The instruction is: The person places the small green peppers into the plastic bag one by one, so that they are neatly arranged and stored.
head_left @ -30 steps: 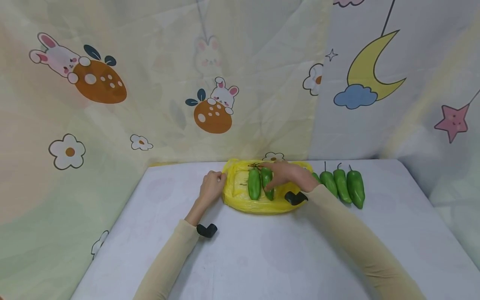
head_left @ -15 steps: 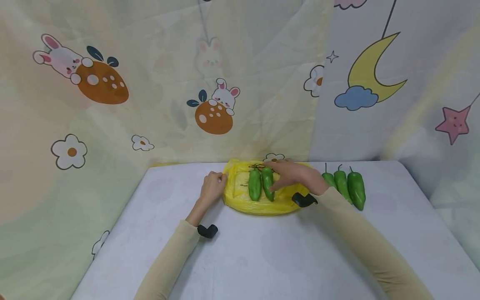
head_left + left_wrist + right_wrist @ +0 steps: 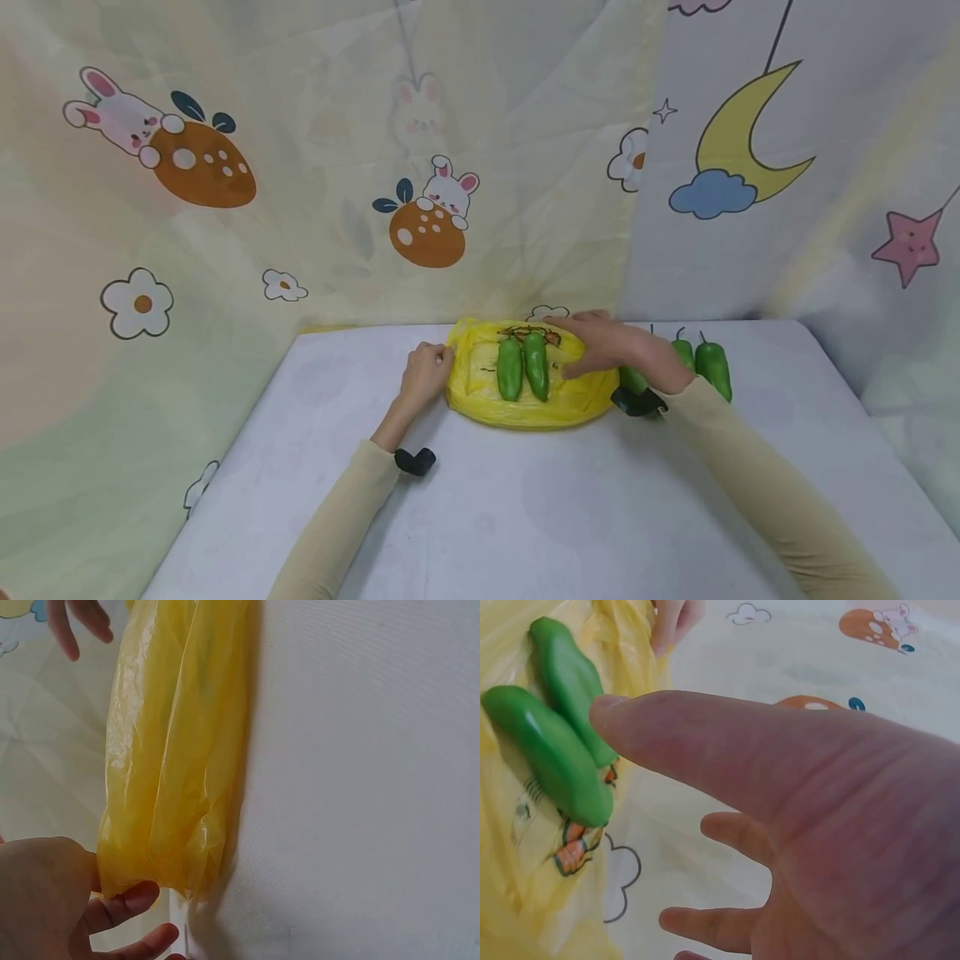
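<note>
The yellow plastic bag lies at the far side of the table, with a left pepper and a right pepper side by side within its raised rim; whether any lie beneath cannot be established. The left hand pinches the bag's left edge between thumb and fingers. The right hand is spread wide above the bag's right end, thumb well apart from the fingers, and holds nothing. Further green peppers lie to the bag's right, partly hidden by the forearm. Assessment: the film appears thin, limp and creased, likely very light and prone to stretching or tearing under a small pinch; gathered folds of the rim should offer sounder purchase. The peppers look firm, light and glossy, so probably slippery; a hold across the thick middle, thumb opposite fingers, is judged preferable to the thin stems, which could snap.
</note>
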The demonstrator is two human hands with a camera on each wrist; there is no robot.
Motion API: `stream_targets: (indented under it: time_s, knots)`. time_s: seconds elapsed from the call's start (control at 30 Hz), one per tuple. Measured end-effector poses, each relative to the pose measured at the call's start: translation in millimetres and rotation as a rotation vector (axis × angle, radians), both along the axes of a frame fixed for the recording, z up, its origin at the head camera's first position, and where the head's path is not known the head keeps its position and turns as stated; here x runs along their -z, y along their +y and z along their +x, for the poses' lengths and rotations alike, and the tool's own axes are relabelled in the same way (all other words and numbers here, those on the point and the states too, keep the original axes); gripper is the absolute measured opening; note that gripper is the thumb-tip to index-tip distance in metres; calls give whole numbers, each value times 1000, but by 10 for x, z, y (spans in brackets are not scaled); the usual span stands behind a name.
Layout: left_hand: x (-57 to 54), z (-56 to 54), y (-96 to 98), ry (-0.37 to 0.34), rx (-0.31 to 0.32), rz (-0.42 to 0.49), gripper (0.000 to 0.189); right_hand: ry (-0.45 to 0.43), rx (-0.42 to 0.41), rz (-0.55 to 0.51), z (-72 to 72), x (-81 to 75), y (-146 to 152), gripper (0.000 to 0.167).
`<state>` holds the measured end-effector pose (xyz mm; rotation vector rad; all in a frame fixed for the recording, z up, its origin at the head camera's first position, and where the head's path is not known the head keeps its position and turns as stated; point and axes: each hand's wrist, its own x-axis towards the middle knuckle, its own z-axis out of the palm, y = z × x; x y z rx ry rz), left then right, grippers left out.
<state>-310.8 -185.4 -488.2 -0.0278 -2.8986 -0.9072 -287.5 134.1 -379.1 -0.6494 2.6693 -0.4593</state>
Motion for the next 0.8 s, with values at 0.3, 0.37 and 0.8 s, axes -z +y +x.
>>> stream_targets:
  time_s: [0.3,0.37,0.8]
  knots:
    - [-4,-5,4,22,23,5,39,70,27,24,61,20,198,87]
    - [-3,-1,5,15,22,3,39,80,32,17,77,7,260,86]
    - [7,-5,-25,7,21,7,40,54,69,45,76,23,814,90]
